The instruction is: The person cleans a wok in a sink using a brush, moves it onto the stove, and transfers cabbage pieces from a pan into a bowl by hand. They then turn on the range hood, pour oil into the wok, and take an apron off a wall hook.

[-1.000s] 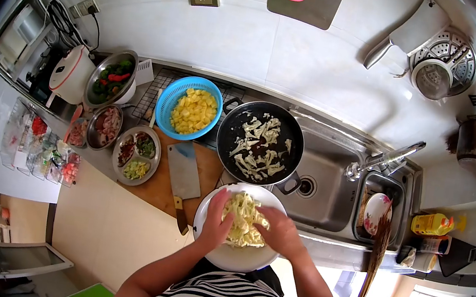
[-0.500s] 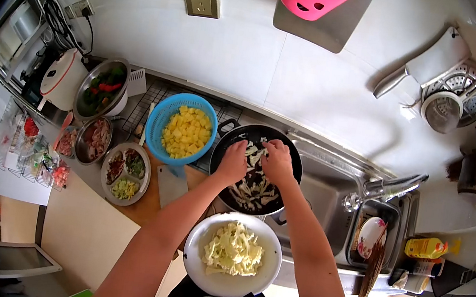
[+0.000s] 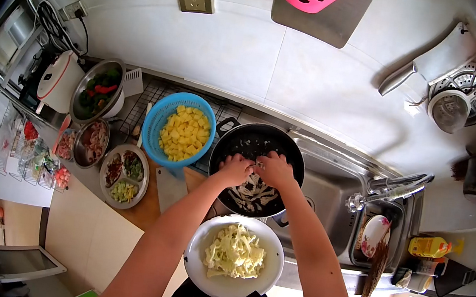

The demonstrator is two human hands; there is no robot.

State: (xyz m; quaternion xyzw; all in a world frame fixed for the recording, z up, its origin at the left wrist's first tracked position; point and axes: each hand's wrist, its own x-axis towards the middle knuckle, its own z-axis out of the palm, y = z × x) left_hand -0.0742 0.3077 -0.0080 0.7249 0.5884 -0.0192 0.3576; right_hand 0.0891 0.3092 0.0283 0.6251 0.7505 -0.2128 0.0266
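My left hand [image 3: 236, 170] and my right hand [image 3: 275, 170] are close together over a black two-handled pan [image 3: 303, 157]. Their fingers are bent and pinched, seemingly on a small pale mushroom piece between them; the fingertips partly hide it. Pale torn mushroom strips [image 3: 251, 195] lie in the front of the pan, with small bits scattered behind. Just in front of the pan, a white bowl [image 3: 195, 254] holds a heap of pale yellow shreds [image 3: 235, 251]. To the left of the pan stands a blue colander [image 3: 153, 119] with yellow potato cubes [image 3: 184, 134].
A three-part plate [image 3: 102, 182] of chopped ingredients and a cleaver [image 3: 170, 188] lie left, near metal bowls of meat [image 3: 95, 140] and peppers [image 3: 100, 91]. On the right are the sink [image 3: 329, 187], its faucet [image 3: 398, 190] and a smaller basin with a floral bowl [image 3: 375, 235].
Both hands have come closer together and moved slightly toward me, their fingers now nearly meeting above the pan. The view has shifted slightly.
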